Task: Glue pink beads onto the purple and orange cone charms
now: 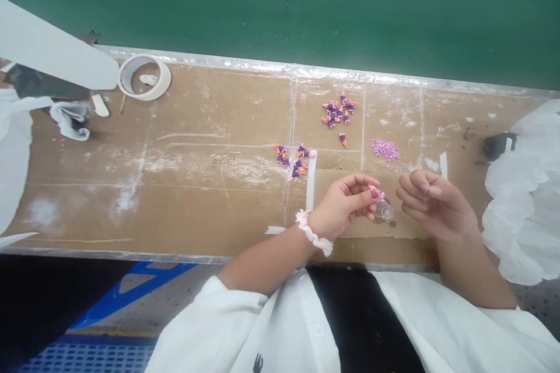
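My left hand (343,204), with a white scrunchie on its wrist, pinches a small figurine (381,196) with orange and pink parts between thumb and fingers. Just below the figurine is a small clear plastic cup (385,210), near my left fingertips. To its right, my right hand (431,201) is closed, with thumb and index finger pressed together. Whatever it may hold is too small to make out. Beyond my hands lies a pile of tiny pink-purple pieces (385,150). Farther back is a cluster of small purple-and-orange figurines (338,112), and another figurine group (299,169) lies to the left.
Cardboard (210,116) covers the table. A tape roll (164,83) sits at the back left beside a white panel (52,46). White plastic bags (525,198) crowd the right edge, near a dark object (499,145). A green surface (280,6) runs along the back.
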